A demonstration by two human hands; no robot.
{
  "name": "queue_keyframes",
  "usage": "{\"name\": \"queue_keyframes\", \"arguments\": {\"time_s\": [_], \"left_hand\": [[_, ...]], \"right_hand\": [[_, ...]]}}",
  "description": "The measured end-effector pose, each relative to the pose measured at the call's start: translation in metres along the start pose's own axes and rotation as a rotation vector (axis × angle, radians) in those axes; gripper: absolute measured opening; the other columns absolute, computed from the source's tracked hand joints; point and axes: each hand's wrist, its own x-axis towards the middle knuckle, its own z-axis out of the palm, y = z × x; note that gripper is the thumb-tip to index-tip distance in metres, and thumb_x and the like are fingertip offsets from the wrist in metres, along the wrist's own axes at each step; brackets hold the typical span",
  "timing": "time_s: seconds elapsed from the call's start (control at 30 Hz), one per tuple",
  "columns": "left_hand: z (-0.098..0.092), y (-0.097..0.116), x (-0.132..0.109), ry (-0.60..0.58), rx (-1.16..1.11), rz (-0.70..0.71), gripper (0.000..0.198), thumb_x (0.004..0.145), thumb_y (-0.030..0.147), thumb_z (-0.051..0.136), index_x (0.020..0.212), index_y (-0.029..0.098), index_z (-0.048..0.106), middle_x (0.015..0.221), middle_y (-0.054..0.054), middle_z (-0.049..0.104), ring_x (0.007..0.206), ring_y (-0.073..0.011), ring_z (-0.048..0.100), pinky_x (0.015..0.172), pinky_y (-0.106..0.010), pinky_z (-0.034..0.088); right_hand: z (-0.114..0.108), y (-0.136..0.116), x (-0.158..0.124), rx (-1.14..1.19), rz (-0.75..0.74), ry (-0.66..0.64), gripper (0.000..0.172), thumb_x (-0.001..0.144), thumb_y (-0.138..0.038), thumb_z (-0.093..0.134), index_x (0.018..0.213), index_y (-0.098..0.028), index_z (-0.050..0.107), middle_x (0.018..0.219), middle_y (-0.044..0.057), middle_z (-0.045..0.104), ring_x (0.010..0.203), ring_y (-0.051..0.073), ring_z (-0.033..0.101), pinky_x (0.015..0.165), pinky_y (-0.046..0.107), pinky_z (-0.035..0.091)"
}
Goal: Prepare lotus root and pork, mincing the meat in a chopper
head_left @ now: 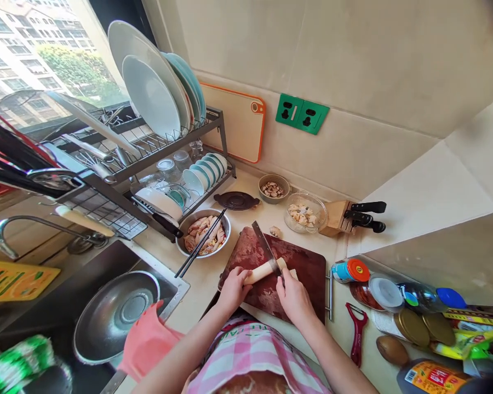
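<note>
My left hand (235,285) is closed round the near end of a pale, peeled, stick-shaped root vegetable (263,270), whose exact kind I cannot make out. It lies across a dark red-brown cutting board (308,262). My right hand (293,295) grips a kitchen knife (263,239), its blade across the vegetable near the far end. A cut pale piece (293,273) rests beside the right hand. Past the board's far edge sits a small knobbly piece (275,232), perhaps ginger. The knife's handle is mostly hidden by my right fingers.
Left of the board, a metal bowl (228,241) holds raw meat with chopsticks (201,243) across it. Behind are a colander (288,191), a glass bowl (324,216) and a knife block (332,217). A red peeler (357,334) and jars lie right; a sink with a wok (107,306) is left.
</note>
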Motion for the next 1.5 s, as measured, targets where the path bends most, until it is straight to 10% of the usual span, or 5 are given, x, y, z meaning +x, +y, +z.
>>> {"name": "queue_keyframes", "arguments": {"time_s": [0.63,1.3,1.5], "left_hand": [[0.0,-0.008,-0.002,0.025,-0.064,0.007,0.023,0.072,0.012,0.062,0.09,0.02,0.05,0.093,-0.003,0.056,0.087,-0.0201,0.054,0.077,-0.033,0.046],[0.009,-0.025,-0.009,0.119,-0.209,0.034,0.016,0.075,0.011,0.056,0.083,0.02,0.046,0.087,-0.002,0.055,0.081,-0.0182,0.052,0.072,-0.031,0.045],[0.008,-0.024,-0.009,0.115,-0.206,0.016,0.017,0.072,0.01,0.056,0.08,0.021,0.045,0.086,-0.001,0.055,0.08,-0.0182,0.052,0.071,-0.03,0.045]], "right_hand": [[0.029,-0.026,0.006,-0.059,0.089,-0.208,0.025,0.093,-0.022,0.032,0.101,-0.016,0.055,0.077,0.007,0.07,0.067,0.018,0.065,0.051,0.024,0.03],[0.016,-0.042,-0.012,-0.06,-0.041,-0.12,0.027,0.095,-0.025,0.029,0.1,-0.016,0.054,0.079,0.007,0.07,0.069,0.018,0.066,0.053,0.025,0.03],[0.045,-0.043,-0.002,-0.032,0.003,-0.249,0.023,0.092,-0.019,0.033,0.097,-0.016,0.055,0.078,0.008,0.071,0.068,0.019,0.066,0.051,0.025,0.027]]}}
